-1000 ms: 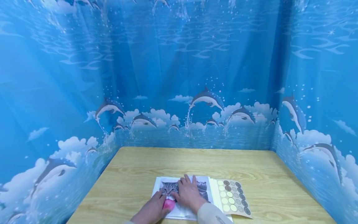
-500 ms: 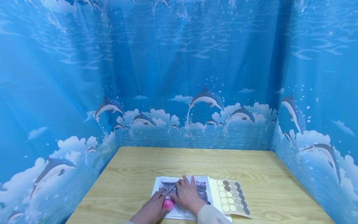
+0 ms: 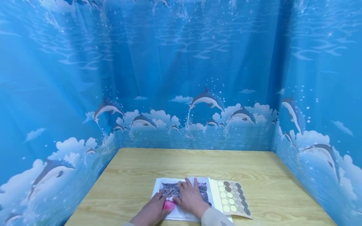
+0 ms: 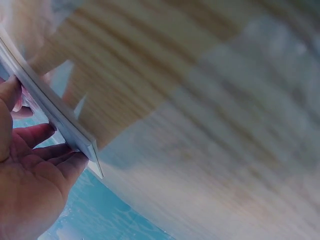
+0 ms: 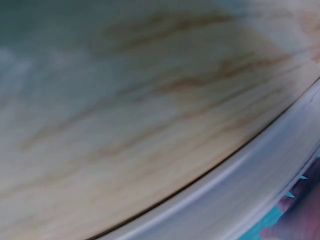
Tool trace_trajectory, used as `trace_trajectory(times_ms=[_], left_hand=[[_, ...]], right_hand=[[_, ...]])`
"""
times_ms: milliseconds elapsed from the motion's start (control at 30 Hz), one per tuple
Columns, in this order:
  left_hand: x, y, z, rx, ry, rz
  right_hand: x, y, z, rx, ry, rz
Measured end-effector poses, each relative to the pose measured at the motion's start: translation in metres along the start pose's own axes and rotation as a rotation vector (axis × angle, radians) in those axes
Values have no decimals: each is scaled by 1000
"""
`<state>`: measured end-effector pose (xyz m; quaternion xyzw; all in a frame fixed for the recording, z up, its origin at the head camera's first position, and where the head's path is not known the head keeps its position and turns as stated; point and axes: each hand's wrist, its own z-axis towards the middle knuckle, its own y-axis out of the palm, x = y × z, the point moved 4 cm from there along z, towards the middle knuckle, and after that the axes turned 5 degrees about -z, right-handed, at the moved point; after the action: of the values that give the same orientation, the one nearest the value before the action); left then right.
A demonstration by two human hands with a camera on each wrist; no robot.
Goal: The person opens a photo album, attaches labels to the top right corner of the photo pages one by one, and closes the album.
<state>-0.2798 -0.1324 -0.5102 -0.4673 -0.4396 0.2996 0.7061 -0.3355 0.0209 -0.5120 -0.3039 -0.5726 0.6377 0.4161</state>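
Note:
An album-like book [image 3: 156, 185] with white pages lies on the table. On its page shows a picture of a striped cat [image 3: 169, 189], with more grey cats [image 3: 202, 187] to the right, partly covered. My right hand [image 3: 192, 198] rests on the page between them, fingers spread. At the lower left of the page lies my left hand [image 3: 151, 211], its thumb beside a pink round patch [image 3: 169, 206]. In the left wrist view, fingertips of the left hand [image 4: 30, 185] touch the book's edge [image 4: 50, 107]. The right wrist view catches only part of the right hand [image 5: 300, 220].
A sheet of round stickers [image 3: 234, 201], cream, brown and grey, sits against the book's right side, overlapping or tucked at its edge. Both lie near the front of a wood-grain table [image 3: 135, 171]. Blue dolphin-print curtains [image 3: 169, 62] surround the table on the far and side edges.
The right hand has slid slightly toward the person on the page. The head view has shifted a little, and the left hand, book and sticker sheet look otherwise the same.

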Motion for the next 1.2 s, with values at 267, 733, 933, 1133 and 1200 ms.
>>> trace_trajectory(times_ms=[267,733,933,1133,1200], left_hand=[[1,-3,0,-7,-13,-18],[4,-10,4,-6,-7,11],[1,-14,9,-18,-46,-23],[0,-14,20,-2,-86,24],[0,-14,23,2,-95,50]], right_hand=[[3,-1,-2,-10,-13,-34],[15,-7,-16,8,13,8],[25,-14,-22,26,52,64],[43,-20,-32,37,90,134],[50,-20,-36,38,108,156]])
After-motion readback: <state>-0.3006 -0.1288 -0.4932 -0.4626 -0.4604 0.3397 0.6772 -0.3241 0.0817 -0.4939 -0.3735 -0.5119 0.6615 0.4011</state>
